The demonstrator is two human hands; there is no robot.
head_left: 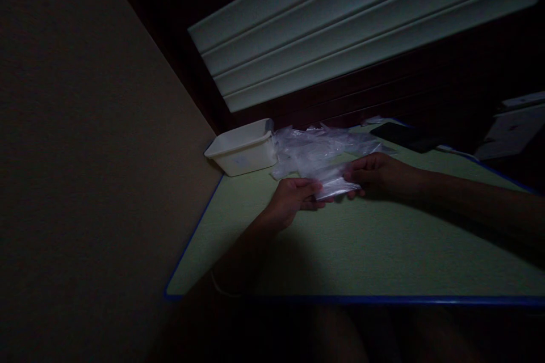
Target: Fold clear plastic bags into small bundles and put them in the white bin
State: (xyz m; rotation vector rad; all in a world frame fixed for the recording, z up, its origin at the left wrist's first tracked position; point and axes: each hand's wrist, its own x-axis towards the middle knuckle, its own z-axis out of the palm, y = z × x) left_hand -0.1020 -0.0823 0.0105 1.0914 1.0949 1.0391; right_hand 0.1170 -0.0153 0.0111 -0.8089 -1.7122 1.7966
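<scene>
Between my two hands is a clear plastic bag (pixel 336 186), held roughly flat above the table and shiny where light falls on it. My left hand (pixel 293 199) grips its left end, thumb on top and fingers underneath. At the right end, my right hand (pixel 369 173) pinches it the same way. Just beyond lies a loose heap of clear plastic bags (pixel 317 144), partly overlapped in view by the held one. The dim light hides whether the held bag is folded or contains anything.
A white plastic bin (pixel 244 153) stands at the table's back left, beside the heap and near the wall (pixel 106 153). A dark flat object (pixel 404 135) lies at the back right. The pale green table (pixel 383 255) has a blue edge.
</scene>
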